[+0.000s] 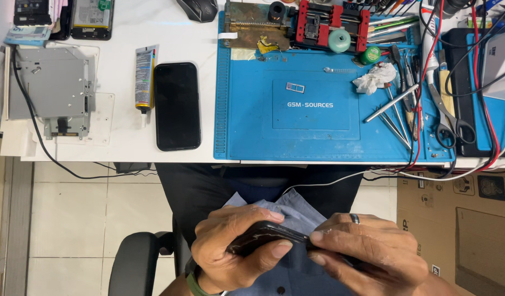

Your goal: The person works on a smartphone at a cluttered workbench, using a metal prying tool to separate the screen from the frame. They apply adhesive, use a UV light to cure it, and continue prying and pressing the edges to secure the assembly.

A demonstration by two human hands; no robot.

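Observation:
Both my hands are low over my lap, below the table edge, gripping one dark phone (269, 234) seen edge-on. My left hand (230, 249) wraps its left end, thumb on the near edge. My right hand (367, 246), with a ring on one finger, pinches the right end, where most of the phone is hidden. A second black phone (176, 105) lies screen-up on the white table, next to an upright glue tube (145, 78).
A blue work mat (252, 126) covers the table's middle, with tweezers (398, 112), a crumpled tissue (374, 78), scissors (450, 118) and a red clamp jig (329, 24). A metal drive case (52, 87) sits far left. A cardboard box (466, 225) stands at lower right.

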